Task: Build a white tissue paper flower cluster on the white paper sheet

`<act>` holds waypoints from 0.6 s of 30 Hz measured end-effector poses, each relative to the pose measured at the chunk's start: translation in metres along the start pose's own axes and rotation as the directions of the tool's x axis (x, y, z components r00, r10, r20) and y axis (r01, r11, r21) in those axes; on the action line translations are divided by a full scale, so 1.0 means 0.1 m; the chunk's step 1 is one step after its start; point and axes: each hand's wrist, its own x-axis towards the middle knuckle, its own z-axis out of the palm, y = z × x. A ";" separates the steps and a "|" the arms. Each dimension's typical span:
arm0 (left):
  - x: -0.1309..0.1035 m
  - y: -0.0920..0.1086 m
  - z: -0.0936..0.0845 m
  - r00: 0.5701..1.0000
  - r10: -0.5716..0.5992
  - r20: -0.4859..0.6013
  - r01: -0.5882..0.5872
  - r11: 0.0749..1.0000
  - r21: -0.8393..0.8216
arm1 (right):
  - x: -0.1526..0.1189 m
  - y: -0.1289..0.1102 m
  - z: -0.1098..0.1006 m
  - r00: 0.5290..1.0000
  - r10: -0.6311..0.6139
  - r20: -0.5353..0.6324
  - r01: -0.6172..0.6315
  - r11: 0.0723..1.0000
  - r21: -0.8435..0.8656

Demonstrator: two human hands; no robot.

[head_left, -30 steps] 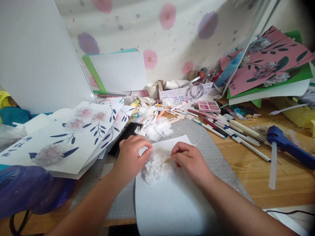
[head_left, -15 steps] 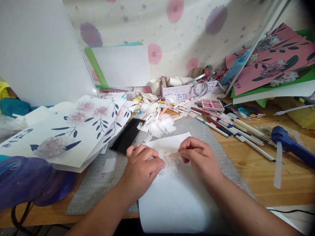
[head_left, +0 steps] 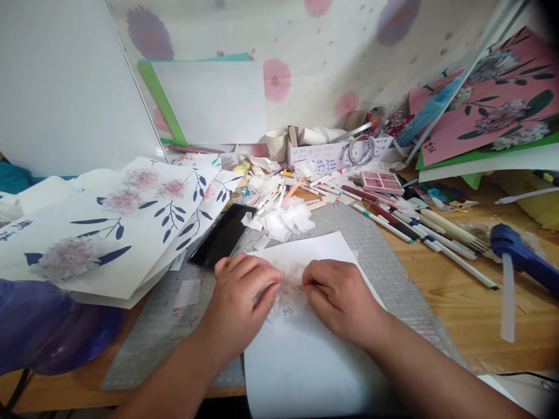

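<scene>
A ruffled white paper flower (head_left: 292, 291) lies on a white sheet of paper (head_left: 305, 361), between my two hands. My left hand (head_left: 244, 297) is at its left side, thumb and fingertips drawn together on the petals. From the right, my right hand (head_left: 338, 297) reaches in with its fingers curled closed. The thin wooden stick in its grip is almost wholly hidden by the fingers, with only a tan sliver by the petals. Under the sheet is a grey cutting mat (head_left: 148, 343).
A black phone (head_left: 220, 238) and scraps of white paper (head_left: 279, 221) lie beyond my hands. Floral pictures (head_left: 144, 227) spread at left, beside a purple object (head_left: 52, 331). Several markers (head_left: 388, 224) and a blue glue gun (head_left: 519, 250) are at right; paper cups (head_left: 276, 145) stand behind.
My right hand has moved slightly left and turned, so its fingers now cover the stick. The left hand has shifted a little left, and the view has tilted slightly.
</scene>
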 end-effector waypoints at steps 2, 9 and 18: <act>-0.01 -0.03 -0.03 0.998 -0.062 0.008 0.063 0.997 -0.034 | 0.04 -0.02 0.00 0.997 0.065 0.043 -0.065 0.998 -0.001; -0.05 0.00 -0.02 0.997 -0.005 0.080 0.010 0.998 -0.062 | 0.20 -0.11 -0.02 0.970 0.202 0.138 -0.198 0.979 -0.040; -0.07 0.00 0.01 0.983 0.026 0.183 -0.020 0.999 -0.033 | 0.11 0.02 0.02 0.914 0.391 0.108 -0.405 0.891 0.204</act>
